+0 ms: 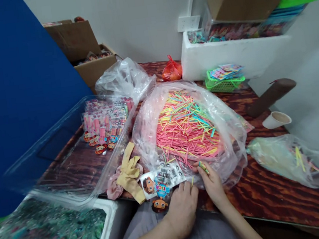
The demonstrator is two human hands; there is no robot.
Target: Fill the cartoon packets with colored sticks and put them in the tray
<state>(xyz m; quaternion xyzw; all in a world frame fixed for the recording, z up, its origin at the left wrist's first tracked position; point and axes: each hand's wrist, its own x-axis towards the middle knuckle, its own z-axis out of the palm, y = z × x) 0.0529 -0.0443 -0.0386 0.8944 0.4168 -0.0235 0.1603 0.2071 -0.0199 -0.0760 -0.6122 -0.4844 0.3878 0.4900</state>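
My left hand [182, 207] rests at the table's near edge, fingers curled onto small printed cartoon packets [162, 180]. Just to its right, my right hand [211, 181] pinches a small green and yellow piece [203, 167] at the front rim of a big clear plastic bag [231, 125]. That bag lies open and holds a heap of thin pink, yellow and green sticks [185, 126]. A small orange cartoon face piece [159, 204] lies by my left wrist.
A clear plastic bin [64, 155] with pink packaged toys [105, 122] stands left. Cloth gloves [128, 172] lie beside it. A bag with a few sticks [288, 159], a paper cup [276, 119], a brown roll [271, 96], a green basket [224, 83], a white foam box [235, 52] and an orange bag [172, 70] sit around.
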